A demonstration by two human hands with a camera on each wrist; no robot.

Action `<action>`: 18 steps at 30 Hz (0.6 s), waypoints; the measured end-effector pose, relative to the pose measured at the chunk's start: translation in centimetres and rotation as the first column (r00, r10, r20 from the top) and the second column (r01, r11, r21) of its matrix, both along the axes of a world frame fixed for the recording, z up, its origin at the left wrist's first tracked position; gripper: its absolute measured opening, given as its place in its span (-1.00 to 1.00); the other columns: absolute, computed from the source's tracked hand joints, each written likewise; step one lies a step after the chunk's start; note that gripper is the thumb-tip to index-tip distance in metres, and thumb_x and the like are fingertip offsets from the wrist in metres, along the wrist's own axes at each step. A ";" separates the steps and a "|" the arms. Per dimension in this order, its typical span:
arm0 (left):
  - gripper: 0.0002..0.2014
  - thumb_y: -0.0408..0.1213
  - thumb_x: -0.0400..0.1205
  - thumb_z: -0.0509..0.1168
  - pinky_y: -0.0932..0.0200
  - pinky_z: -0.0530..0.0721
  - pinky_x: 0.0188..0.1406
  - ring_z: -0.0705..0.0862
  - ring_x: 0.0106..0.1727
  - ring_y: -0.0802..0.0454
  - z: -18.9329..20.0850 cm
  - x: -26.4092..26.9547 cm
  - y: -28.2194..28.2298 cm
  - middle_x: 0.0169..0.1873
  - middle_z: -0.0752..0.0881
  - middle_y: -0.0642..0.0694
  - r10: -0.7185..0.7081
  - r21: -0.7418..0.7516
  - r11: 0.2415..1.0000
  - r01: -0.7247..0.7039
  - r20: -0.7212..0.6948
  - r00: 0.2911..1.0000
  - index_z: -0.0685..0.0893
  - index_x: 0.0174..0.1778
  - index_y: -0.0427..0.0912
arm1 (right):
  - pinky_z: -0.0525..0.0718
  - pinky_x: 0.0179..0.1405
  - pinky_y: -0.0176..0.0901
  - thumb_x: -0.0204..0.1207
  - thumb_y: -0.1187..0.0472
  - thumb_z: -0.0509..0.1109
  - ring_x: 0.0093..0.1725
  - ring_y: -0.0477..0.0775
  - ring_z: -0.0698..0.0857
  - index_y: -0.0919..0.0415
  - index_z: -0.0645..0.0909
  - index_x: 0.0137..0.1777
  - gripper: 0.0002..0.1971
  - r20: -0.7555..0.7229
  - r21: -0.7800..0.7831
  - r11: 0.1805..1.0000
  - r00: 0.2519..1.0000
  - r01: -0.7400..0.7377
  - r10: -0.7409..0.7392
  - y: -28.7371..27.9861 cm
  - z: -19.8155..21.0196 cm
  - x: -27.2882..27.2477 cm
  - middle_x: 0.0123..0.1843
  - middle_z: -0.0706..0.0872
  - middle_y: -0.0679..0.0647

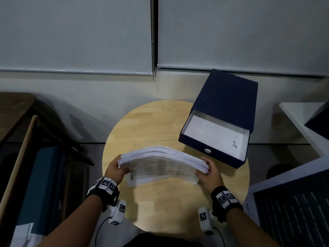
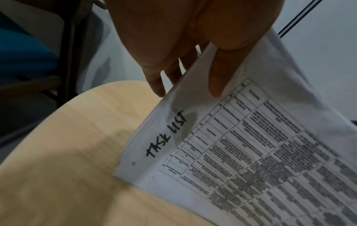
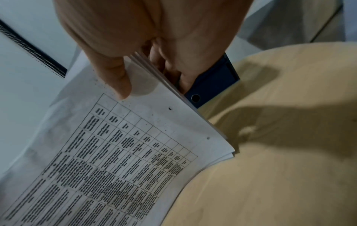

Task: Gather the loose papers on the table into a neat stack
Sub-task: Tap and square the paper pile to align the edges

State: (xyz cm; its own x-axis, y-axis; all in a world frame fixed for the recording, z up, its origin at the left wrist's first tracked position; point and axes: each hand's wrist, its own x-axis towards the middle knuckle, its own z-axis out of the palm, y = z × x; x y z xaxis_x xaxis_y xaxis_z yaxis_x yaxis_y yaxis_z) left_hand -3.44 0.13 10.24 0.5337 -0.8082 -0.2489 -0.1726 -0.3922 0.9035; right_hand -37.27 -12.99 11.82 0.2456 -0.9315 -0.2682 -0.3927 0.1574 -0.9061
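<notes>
Fingers of both hands clamp the two short ends of one stack of papers (image 1: 161, 164), seen from the head camera: the left hand (image 1: 115, 169) grips the left end, the right hand (image 1: 209, 172) the right end. The stack stands tilted on its near long edge on the round wooden table (image 1: 160, 122), its middle bowed upward. One dark blue drawer box (image 1: 226, 107) sits at the table's far right, its drawer (image 1: 213, 138) pulled open, white inside with a small black mark. Each wrist wears a black band with square-coded tags.

From the left wrist, the thumb (image 2: 220, 73) presses the printed face of the front sheet and the other fingers (image 2: 156, 79) curl behind the stack. Handwritten in black marker along the margin: "TASK LIST". Below it runs a printed table, too blurred to read.

From the right wrist, the thumb (image 3: 115, 76) lies on the front sheet and the remaining fingers (image 3: 173, 67) wrap behind the sheet edges. Printed table text is unreadable. Behind the papers, the drawer front shows one round metal pull hole (image 3: 195, 97).
</notes>
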 end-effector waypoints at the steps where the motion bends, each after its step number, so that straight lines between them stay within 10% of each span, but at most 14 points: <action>1: -0.51 -0.49 0.22 0.42 0.00 0.70 -0.04 0.72 -0.03 -0.08 -0.3 0.1 -0.1 -0.18 0.81 0.14 -0.009 0.023 1.000 0.008 0.006 1.000 0.71 -0.12 0.24 | 0.62 -0.02 -0.37 0.46 0.43 0.51 0.11 -0.17 0.70 -0.05 0.50 0.31 -0.48 -0.005 0.017 1.000 1.000 0.000 0.000 -0.1 -0.4 0.1 0.15 0.71 -0.11; 7: -0.62 -0.48 0.54 0.36 0.09 0.48 0.00 0.63 0.08 -0.15 0.1 -1.5 -2.0 0.10 0.69 -0.15 -0.011 0.170 0.985 -0.022 0.196 0.981 0.61 0.30 -0.24 | 0.50 0.19 -0.15 0.60 0.42 0.35 0.24 0.16 0.65 0.17 0.50 0.43 -0.58 -0.056 0.079 0.994 0.995 0.082 -0.077 -0.1 -1.5 2.3 0.19 0.66 0.08; 13: -0.63 -0.40 0.48 0.38 0.08 0.49 0.00 0.66 0.08 -0.20 0.9 -1.5 -1.3 0.01 0.69 -0.12 0.084 0.071 0.993 -0.095 0.141 0.986 0.62 0.20 -0.11 | 0.57 0.14 -0.11 0.61 0.38 0.33 0.15 0.11 0.68 0.01 0.57 0.29 -0.67 -0.021 0.040 0.994 0.995 0.102 -0.101 0.1 -1.1 2.4 0.09 0.72 -0.02; 18: -0.42 -0.35 0.21 0.42 -0.10 0.72 0.01 0.71 0.08 -0.07 -1.4 -0.3 0.0 0.05 0.73 0.05 -0.013 0.127 0.992 0.000 0.099 0.995 0.58 0.15 0.15 | 0.71 0.16 0.04 0.41 0.61 0.23 0.13 0.21 0.70 -0.16 0.44 0.22 -0.37 -0.081 0.094 0.994 0.995 0.062 -0.055 0.9 -1.9 1.0 0.04 0.69 0.00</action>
